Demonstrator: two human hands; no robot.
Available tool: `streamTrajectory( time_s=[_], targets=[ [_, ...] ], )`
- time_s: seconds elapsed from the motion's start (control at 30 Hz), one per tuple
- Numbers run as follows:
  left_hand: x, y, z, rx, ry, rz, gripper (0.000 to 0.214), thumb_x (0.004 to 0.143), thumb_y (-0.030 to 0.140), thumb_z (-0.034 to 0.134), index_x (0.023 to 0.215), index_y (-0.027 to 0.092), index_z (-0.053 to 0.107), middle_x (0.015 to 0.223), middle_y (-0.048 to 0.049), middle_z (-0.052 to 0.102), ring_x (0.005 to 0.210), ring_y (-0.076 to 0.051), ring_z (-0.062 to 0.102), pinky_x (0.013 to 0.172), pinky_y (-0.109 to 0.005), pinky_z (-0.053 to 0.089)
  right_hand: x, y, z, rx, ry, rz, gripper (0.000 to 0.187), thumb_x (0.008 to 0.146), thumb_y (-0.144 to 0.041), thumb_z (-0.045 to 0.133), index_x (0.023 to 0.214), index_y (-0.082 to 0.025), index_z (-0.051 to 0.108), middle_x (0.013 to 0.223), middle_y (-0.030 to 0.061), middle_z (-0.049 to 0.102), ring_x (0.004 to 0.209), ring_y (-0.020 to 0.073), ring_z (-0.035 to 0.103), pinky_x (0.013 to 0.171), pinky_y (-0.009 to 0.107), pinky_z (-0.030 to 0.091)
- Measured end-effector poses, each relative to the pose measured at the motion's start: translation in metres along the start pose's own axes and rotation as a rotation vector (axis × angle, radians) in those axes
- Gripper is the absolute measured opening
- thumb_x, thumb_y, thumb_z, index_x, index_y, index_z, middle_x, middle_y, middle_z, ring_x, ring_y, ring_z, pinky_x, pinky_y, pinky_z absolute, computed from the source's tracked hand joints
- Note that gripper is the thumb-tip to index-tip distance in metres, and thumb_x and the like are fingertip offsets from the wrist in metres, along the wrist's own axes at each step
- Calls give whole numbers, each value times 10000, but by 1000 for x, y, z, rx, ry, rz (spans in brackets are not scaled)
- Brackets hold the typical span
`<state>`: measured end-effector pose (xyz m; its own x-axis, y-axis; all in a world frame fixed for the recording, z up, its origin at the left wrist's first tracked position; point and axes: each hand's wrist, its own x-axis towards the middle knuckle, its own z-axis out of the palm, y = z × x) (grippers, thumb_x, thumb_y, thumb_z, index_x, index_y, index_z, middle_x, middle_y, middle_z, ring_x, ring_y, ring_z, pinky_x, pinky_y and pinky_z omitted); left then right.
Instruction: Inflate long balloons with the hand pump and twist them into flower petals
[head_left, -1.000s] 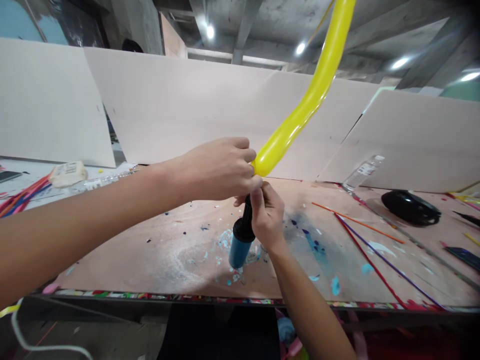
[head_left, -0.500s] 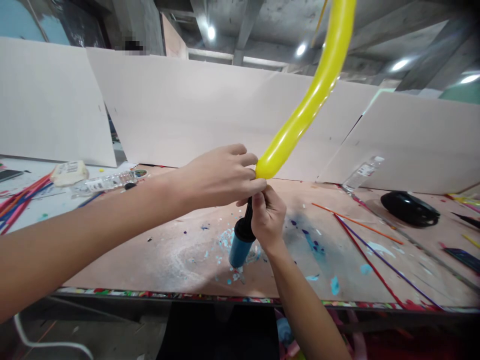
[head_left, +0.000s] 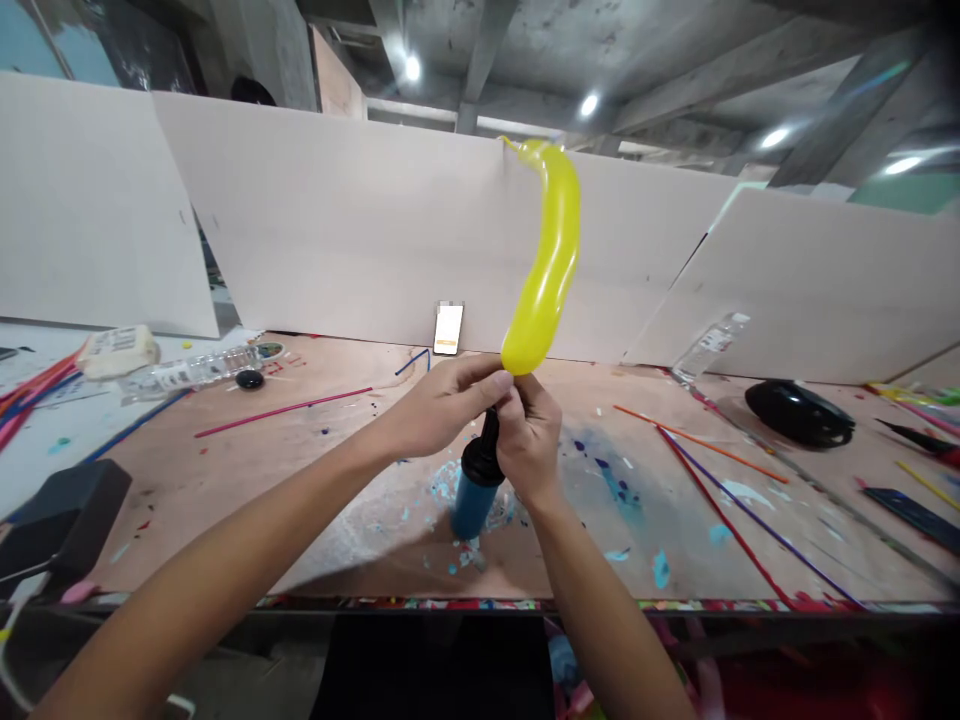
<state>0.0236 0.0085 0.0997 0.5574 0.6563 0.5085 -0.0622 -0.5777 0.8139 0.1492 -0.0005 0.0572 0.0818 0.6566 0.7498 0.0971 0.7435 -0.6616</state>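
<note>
A long yellow balloon (head_left: 549,260) stands up from the nozzle of a blue and black hand pump (head_left: 475,483) that rests upright on the paint-stained table (head_left: 315,470). My left hand (head_left: 442,402) is closed, pinching the balloon's neck at the nozzle. My right hand (head_left: 529,435) is wrapped round the pump's black upper end just below the balloon. The balloon's whole length shows, with its knobbed tip near the top of the white partition.
Thin uninflated balloons, red (head_left: 281,411), orange (head_left: 697,442) and purple (head_left: 757,517), lie on the table. A phone (head_left: 448,329) leans on the white partition (head_left: 360,230). Plastic bottles (head_left: 199,368) (head_left: 709,346), a black object (head_left: 799,413) and a dark box (head_left: 56,510) lie around.
The balloon has become much shorter and its tip has come down into view. My left arm has drawn back to the left, uncovering the left part of the table.
</note>
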Motion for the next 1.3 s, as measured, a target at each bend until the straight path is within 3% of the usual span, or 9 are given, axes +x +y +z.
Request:
streamTrajectory(
  time_s=[0.2,0.43,0.6,0.77,0.9,0.97,1.03,1.17,1.3],
  targets=[
    [6,-6,7,-157,7,-42,357,868,462,510,1030,183,665,659,5,461,523,-75,373,441,-199,306,2,-1,-5,131,-71,56,260,890,-386,498,752,-191,600,566,-18,568,508,117,562,472,230,459],
    [12,-18,0,-279,-107,-112,408,832,506,550,1090,203,639,731,-4,550,501,-74,441,438,-215,387,3,14,-11,370,-181,235,239,856,-424,553,884,-196,621,545,-32,561,485,131,589,461,248,498],
    [12,-25,-2,-242,-66,-106,399,849,532,506,1012,196,648,682,-8,561,458,-75,452,401,-207,377,6,24,-11,444,-229,277,208,854,-414,561,864,-213,612,549,-36,566,518,150,615,485,273,517],
    [10,-31,5,-217,71,-24,390,884,530,443,905,186,625,831,-53,644,514,-75,502,437,-204,383,0,23,-16,330,-275,261,325,851,-440,553,1096,-230,587,891,41,665,916,197,647,785,367,544],
    [9,-32,20,-268,249,92,345,903,504,425,836,189,549,886,-62,664,778,-141,623,663,-252,492,-31,23,-26,213,-341,271,668,815,-375,608,1387,-258,284,1176,95,587,1091,213,571,939,418,458],
    [11,-36,26,-329,324,97,349,901,508,429,780,187,496,738,-28,625,691,-127,617,621,-246,494,-57,29,-27,88,-318,351,719,781,-318,647,1379,-256,254,1202,102,558,1073,214,566,926,411,455],
    [15,-41,25,-400,400,45,359,897,514,432,748,189,456,596,24,520,483,-81,522,453,-203,423,-82,36,-25,-84,-339,472,555,763,-296,653,1249,-228,392,1057,73,594,948,203,587,834,378,486],
    [37,-57,0,-612,613,-48,315,917,445,409,723,196,405,512,71,380,324,-37,308,302,-168,227,-107,36,-16,-310,-312,575,359,779,-328,620,1083,-189,488,855,23,568,769,173,555,719,335,478],
    [54,-79,-54,-792,814,-157,238,924,259,359,697,185,363,485,78,320,317,-26,259,295,-152,161,-107,17,-11,-106,-360,746,368,813,-397,572,1095,-172,496,748,-9,530,607,125,530,557,261,460]
  ],
)
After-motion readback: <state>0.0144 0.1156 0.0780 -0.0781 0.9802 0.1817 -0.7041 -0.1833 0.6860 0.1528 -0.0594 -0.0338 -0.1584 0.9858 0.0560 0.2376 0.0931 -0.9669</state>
